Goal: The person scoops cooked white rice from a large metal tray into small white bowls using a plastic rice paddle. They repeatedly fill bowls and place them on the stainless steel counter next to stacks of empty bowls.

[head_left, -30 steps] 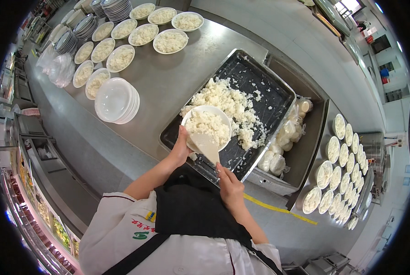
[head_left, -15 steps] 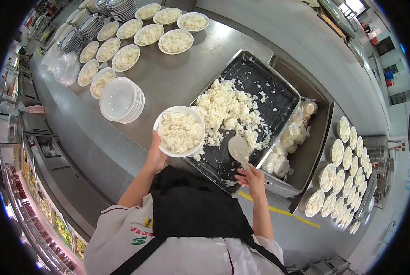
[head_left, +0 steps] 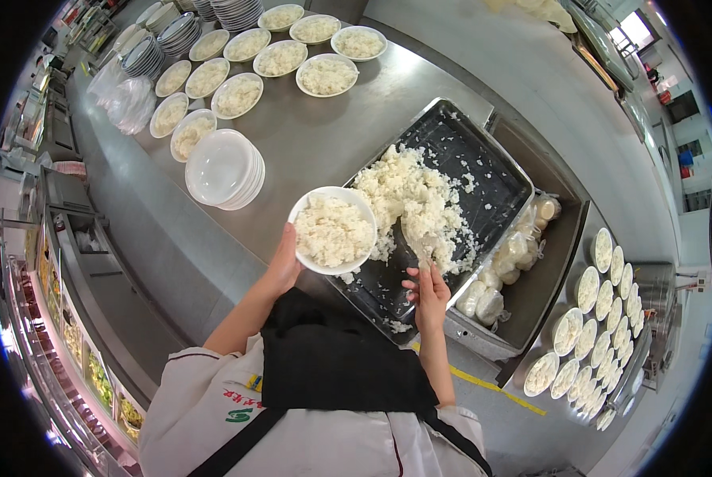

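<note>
My left hand [head_left: 286, 259] grips a white bowl of cooked rice [head_left: 334, 230] by its left side, above the near left edge of a dark rectangular tray [head_left: 495, 163]. A heap of loose white rice [head_left: 416, 191] covers the left and middle of that tray, with grains scattered around it. In my right hand [head_left: 429, 292] is a pale rice paddle [head_left: 424, 253], held by its handle. Its blade is pushed into the near side of the heap and partly covered by rice.
A stack of empty white bowls [head_left: 222, 169] stands left on the steel counter [head_left: 316, 131]. Several rice-filled bowls [head_left: 239, 95] and stacked plates sit beyond. Right of the tray, a metal bin [head_left: 547, 262] holds bagged round items [head_left: 505, 266]. More filled bowls [head_left: 568, 330] cover a surface farther right.
The paddle, whose blade lay visible on the tray, has moved into the rice heap. My left hand still holds the filled bowl by the tray. The whole view has shifted slightly.
</note>
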The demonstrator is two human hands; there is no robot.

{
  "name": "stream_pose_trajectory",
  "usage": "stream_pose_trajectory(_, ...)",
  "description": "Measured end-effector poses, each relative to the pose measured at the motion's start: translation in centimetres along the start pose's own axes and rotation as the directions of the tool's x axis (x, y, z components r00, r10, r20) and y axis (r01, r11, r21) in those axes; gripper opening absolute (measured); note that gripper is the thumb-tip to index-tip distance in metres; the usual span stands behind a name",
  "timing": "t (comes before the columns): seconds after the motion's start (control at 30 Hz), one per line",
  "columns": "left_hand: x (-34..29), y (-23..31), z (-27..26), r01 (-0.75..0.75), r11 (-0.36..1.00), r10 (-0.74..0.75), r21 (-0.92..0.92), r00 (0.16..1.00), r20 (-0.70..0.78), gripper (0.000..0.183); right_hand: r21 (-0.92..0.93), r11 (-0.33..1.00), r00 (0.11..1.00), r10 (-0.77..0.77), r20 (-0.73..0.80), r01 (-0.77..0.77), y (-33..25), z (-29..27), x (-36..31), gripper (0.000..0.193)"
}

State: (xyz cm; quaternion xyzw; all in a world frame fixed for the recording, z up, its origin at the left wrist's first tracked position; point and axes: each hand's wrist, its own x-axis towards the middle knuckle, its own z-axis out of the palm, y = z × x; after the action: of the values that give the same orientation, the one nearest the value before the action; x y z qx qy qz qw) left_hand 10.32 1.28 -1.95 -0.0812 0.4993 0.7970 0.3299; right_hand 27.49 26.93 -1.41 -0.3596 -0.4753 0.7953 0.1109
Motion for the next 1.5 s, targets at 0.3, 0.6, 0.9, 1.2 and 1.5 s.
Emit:
stream_pose_trajectory(0.3, 2.4, -1.6, 3.9, 0.068, 0.991, -0.091, 0.119, 0.974, 0.206, 0.066, -0.75, 0.439, 0.819, -0.523, 0.235, 0.495, -3.5, 3.9, -5.0, 0.047)
stream_pose_trajectory(0.6, 2.3, -1.7, 6.5, 0.171, 0.985, -0.161, -0.013, 0.945, 0.284, 0.068, -0.862, 0.057, 0.744, -0.537, 0.399, 0.503, -3.0, 5.1, -7.0, 0.058)
stream_pose_trajectory(0.9, 3.8, 0.2, 3.8, 0.154, 0.986, -0.134, -0.056, 0.955, 0.263, 0.072, -0.74, 0.367, 0.762, -0.578, 0.294, 0.564, -3.8, 5.6, -6.6, 0.044)
stream_pose_trajectory(1.2, 14.4, 4.9, -1.7, -0.261, 0.942, 0.251, -0.21, 0.965, -0.072, 0.071, -0.471, 0.792, 0.88, -0.47, -0.066, 0.388, -3.6, 4.5, -8.3, 0.041)
stream_pose_trajectory(1.5, 24.2, 6.3, -2.9, -0.448, 0.815, 0.212, -0.368, 0.821, -0.53, 0.057, -0.479, 0.842, 0.904, -0.379, -0.197, 0.248, -2.8, 3.0, -11.6, 0.045)
